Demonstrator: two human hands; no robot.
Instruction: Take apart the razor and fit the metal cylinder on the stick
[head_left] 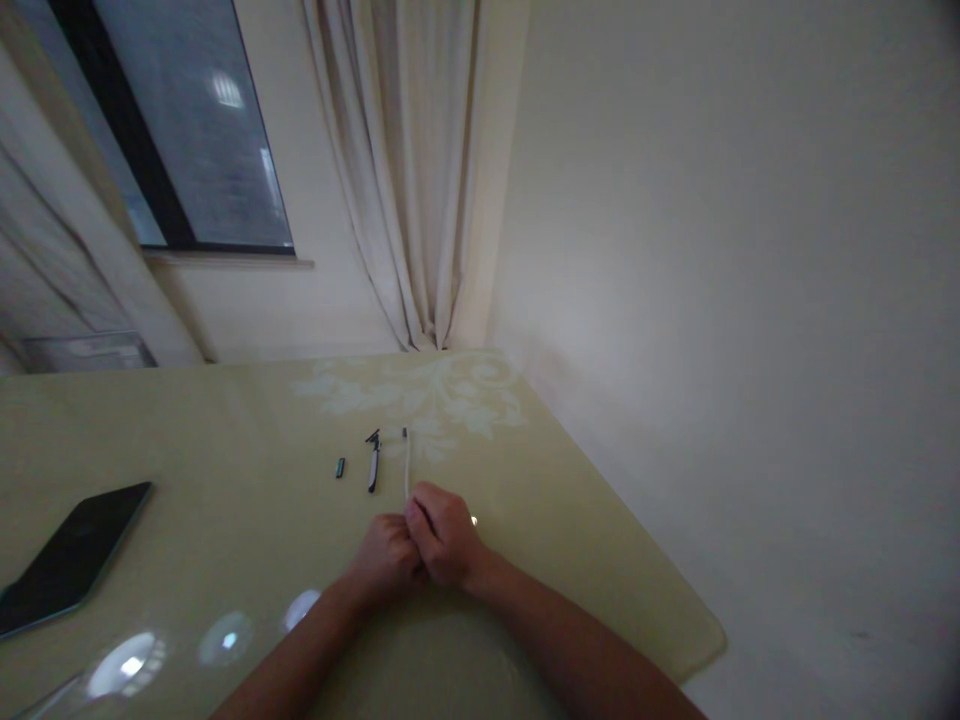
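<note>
Both hands meet at the middle of the table, pressed against each other. My left hand [390, 552] is closed, its fingers curled under and hidden. Partly over it lies my right hand [444, 532], also closed, with the thumb on top. Whatever either may hold cannot be made out. Just beyond them a thin white stick with a dark tip [407, 462] points away, its near end reaching the hands. To its left lies a razor [373, 465] with a dark head and a light handle. Further left is a small dark piece [340, 468].
A dark tablet-like slab [75, 550] lies on the left of the glossy yellowish table [555, 560]. The table's right edge runs along a plain wall. Curtains [420, 170] and a window [195, 110] are behind it.
</note>
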